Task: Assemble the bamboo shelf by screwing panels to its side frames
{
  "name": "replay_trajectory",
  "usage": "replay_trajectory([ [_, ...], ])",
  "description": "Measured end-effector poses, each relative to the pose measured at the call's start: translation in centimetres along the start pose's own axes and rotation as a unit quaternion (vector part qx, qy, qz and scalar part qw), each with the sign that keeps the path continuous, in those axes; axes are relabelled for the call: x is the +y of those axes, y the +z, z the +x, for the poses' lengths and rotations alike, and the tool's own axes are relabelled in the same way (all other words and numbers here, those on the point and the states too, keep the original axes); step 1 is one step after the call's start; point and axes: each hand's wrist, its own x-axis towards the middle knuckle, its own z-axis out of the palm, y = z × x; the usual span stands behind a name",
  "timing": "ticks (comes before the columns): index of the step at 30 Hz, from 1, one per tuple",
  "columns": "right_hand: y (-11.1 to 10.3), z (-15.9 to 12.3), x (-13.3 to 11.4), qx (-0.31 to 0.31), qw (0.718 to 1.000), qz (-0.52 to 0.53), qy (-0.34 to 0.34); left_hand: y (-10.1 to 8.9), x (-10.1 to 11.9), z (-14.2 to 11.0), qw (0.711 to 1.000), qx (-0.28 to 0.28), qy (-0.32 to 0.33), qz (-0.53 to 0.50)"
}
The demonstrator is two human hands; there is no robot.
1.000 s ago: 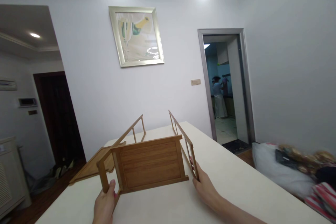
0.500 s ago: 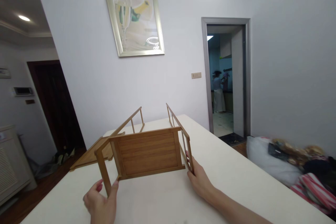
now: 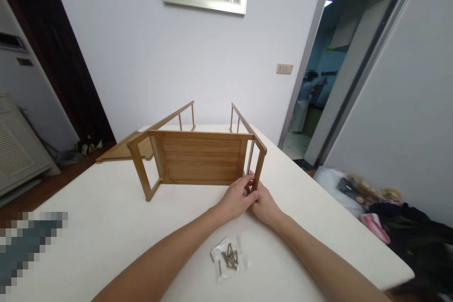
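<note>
A wooden shelf panel (image 3: pixel 201 158) stands on its long edge between two ladder-like wooden side frames. The left side frame (image 3: pixel 139 170) rests on the table with neither hand on it. At the near lower corner of the right side frame (image 3: pixel 261 163), my right hand (image 3: pixel 266 204) is closed around the wood. Close beside it, my left hand (image 3: pixel 236 198) grips the same corner from the inner side, its fingers partly hidden. On the table between my forearms lies a clear plastic bag (image 3: pixel 241 250) with several screws (image 3: pixel 230 257) and a hex key (image 3: pixel 218 245).
A second wooden panel (image 3: pixel 118 148) lies flat on the white table (image 3: pixel 106 236), behind the left frame. A pixelated dark object (image 3: pixel 28 245) is at the table's left edge. Clothes and bags (image 3: pixel 371 198) are piled at right. Through the doorway, a person (image 3: pixel 302 104) stands in another room.
My left hand has let go of the left side frame and moved right to join my right hand. The view has tipped downward, bringing the bag of screws into sight.
</note>
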Motion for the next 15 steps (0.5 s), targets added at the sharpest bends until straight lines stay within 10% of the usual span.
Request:
replay_trajectory([
  [10, -2.5, 0.2, -3.2, -0.129, 0.977, -0.167, 0.032, 1.5, -2.6, -0.2, 0.99, -0.016, -0.017, -0.136],
  [15, -3.2, -2.4, -6.9, -0.067, 0.943, -0.316, 0.077, 1.7, -2.7, -0.2, 0.988, -0.024, -0.032, -0.148],
])
